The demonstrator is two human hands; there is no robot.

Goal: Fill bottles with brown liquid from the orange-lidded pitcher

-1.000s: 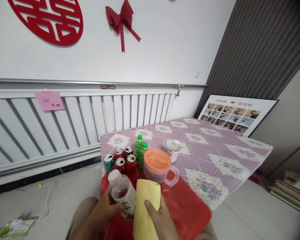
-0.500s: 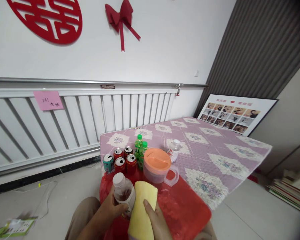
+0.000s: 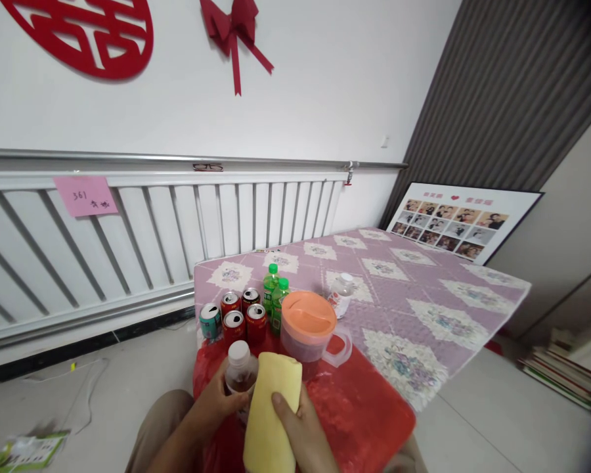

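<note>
My left hand (image 3: 220, 394) is wrapped round a clear plastic bottle (image 3: 240, 374) with a white cap. My right hand (image 3: 303, 427) grips a folded yellow cloth (image 3: 272, 407), pressed up against the bottle's right side, so part of the bottle is hidden behind it. Both are held over the red plastic sheet (image 3: 359, 414) at the near end of the table. Beyond my hands stand a clear pitcher (image 3: 300, 345) with an orange lid, several opened drink cans (image 3: 234, 322), two green bottles (image 3: 278, 302) and another white-capped bottle (image 3: 340, 295).
A purple floral cloth (image 3: 320, 276) covers the table, which reaches back to a white radiator (image 3: 177, 223). A photo board (image 3: 453, 223) leans at the far right. Books (image 3: 566, 387) are stacked on the right, and packaging (image 3: 29, 453) lies on the floor at left.
The yellow cloth has shifted slightly left and now covers more of the bottle. The bottle stands more upright and sits a little to the right. The view has shifted slightly.
</note>
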